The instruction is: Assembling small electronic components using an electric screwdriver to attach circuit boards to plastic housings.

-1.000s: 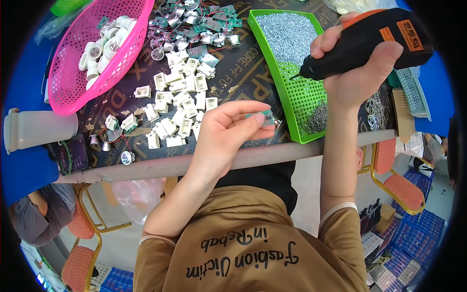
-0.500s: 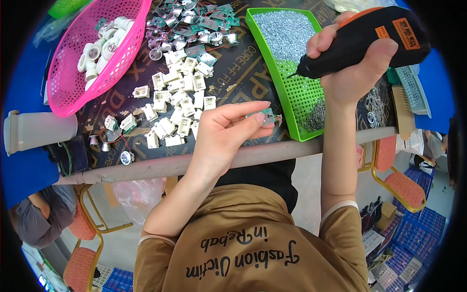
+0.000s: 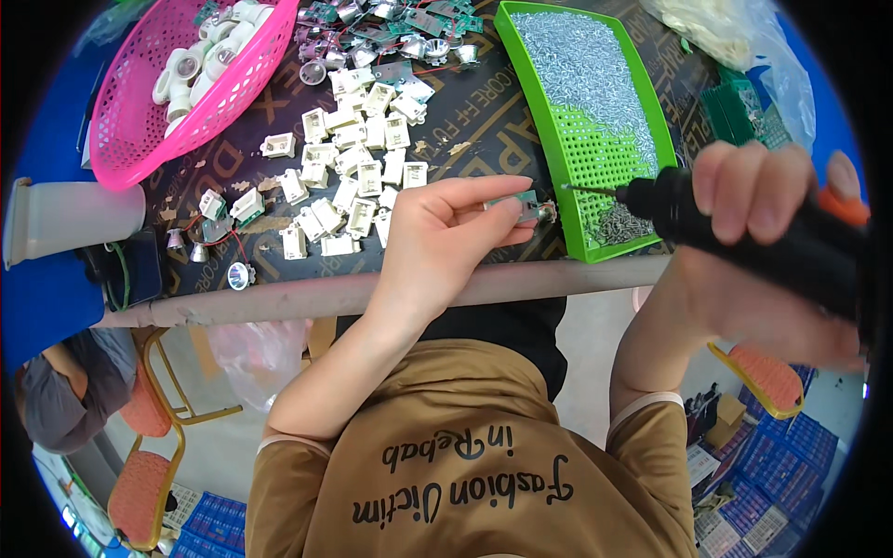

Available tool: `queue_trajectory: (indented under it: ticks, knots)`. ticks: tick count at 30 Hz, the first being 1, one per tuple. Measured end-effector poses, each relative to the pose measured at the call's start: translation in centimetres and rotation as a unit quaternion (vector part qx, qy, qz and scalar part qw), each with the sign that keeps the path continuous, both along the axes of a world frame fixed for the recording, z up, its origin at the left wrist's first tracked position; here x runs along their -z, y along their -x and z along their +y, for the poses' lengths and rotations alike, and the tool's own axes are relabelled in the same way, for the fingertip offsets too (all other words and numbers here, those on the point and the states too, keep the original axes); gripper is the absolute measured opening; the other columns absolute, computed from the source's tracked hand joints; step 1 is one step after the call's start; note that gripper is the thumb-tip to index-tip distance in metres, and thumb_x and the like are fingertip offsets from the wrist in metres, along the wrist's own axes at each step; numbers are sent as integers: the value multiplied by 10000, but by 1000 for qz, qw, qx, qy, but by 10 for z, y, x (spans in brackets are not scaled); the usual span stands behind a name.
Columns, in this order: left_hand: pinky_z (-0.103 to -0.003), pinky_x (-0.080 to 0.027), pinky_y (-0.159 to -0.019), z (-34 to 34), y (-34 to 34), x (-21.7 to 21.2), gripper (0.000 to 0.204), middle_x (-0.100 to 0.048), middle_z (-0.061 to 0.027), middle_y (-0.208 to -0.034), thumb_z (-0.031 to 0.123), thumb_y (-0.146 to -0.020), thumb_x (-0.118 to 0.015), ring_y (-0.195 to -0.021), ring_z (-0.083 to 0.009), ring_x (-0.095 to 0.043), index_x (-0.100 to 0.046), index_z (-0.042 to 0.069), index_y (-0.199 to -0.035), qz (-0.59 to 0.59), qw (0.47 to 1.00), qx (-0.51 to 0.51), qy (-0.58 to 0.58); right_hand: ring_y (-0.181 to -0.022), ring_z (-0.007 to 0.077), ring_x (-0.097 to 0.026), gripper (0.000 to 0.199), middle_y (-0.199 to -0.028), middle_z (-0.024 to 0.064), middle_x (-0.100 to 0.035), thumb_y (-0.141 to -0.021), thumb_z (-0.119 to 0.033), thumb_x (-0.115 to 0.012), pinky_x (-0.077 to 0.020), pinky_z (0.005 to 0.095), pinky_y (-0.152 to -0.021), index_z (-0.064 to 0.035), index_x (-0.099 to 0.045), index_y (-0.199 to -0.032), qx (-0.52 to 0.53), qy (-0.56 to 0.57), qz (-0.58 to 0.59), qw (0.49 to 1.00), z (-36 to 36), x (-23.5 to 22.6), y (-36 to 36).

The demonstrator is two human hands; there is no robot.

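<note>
My left hand (image 3: 433, 228) pinches a small green circuit board (image 3: 526, 201) between thumb and fingers, just above the table's near edge. A small metallic part shows at the board's right end. My right hand (image 3: 744, 298) is wrapped around a black electric screwdriver (image 3: 666, 206) with an orange part. Its thin bit points left, over the near part of a green perforated tray (image 3: 528, 93), apart from the board. Silvery screws (image 3: 581, 70) fill the tray's far part, and a darker pile of small metal pieces (image 3: 621, 226) lies at its near end.
Cream plastic housings (image 3: 358, 167) are scattered left of centre, with wired boards and reflectors (image 3: 372, 28) behind. A pink basket (image 3: 200, 130) of white parts stands left, near a whitish container (image 3: 74, 223). Wired pieces (image 3: 219, 223) lie near it. Clear plastic bags (image 3: 781, 65) are at far right.
The screwdriver in my right hand has come down and nearer, its bit turning to point left toward the board. My left hand still holds the board. The view has shifted slightly.
</note>
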State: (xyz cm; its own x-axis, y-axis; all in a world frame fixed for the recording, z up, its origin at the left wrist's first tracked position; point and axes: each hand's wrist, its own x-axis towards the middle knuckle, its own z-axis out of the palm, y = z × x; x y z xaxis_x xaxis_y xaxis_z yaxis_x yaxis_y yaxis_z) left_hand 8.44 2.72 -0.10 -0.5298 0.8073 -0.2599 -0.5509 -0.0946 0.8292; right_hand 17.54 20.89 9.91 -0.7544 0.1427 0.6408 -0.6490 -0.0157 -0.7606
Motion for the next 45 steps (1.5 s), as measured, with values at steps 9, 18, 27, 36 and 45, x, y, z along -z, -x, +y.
queue_trajectory:
  ticks: [9, 18, 27, 36, 45]
  knots:
    - [-272, -558, -749, -1, -3, -1, 289, -644, -102, -903, -16, -853, -566, -811, -161, -648, -564, -52, -1139, 23, 1000, -1, 3, -628, 160, -478, 886, -775, 52, -493, -679, -808, -446, -373, 313, -611, -86, -461, -1193, -8, -65, -38, 997, -24, -14, -2]
    - [-262, -558, -737, -1, -3, -1, 288, -638, -85, -886, -15, -853, -568, -800, -155, -648, -566, -49, -1139, 16, 1000, -1, 0, -595, 152, -484, 886, -759, 42, -490, -655, -803, -500, -386, 304, -595, -91, -438, -1179, -6, -103, -60, 993, -42, -12, 11]
    - [-245, -552, -715, -2, -2, 0, 211, -657, -125, -864, 1, -855, -570, -779, -160, -659, -611, -63, -1051, 44, 998, 15, 30, -567, 158, -492, 912, -745, 46, -503, -626, -818, -510, -404, 300, -573, -87, -426, -1166, 8, -109, -56, 992, -44, -8, 13]
    - [-248, -550, -706, -2, -3, 3, 205, -658, -131, -879, -15, -850, -568, -773, -167, -660, -614, -71, -1042, 49, 998, 6, 33, -539, 164, -500, 939, -730, 49, -516, -596, -832, -520, -421, 296, -551, -83, -415, -1154, 21, -115, -52, 992, -46, -3, 17]
    - [-219, -529, -659, -3, -4, 7, 199, -655, -105, -787, -51, -823, -582, -734, -147, -661, -621, -66, -1017, 48, 998, 3, 35, -529, 165, -509, 940, -726, 51, -524, -583, -836, -528, -433, 289, -536, -83, -407, -1133, 22, -113, -43, 992, -53, 4, 23]
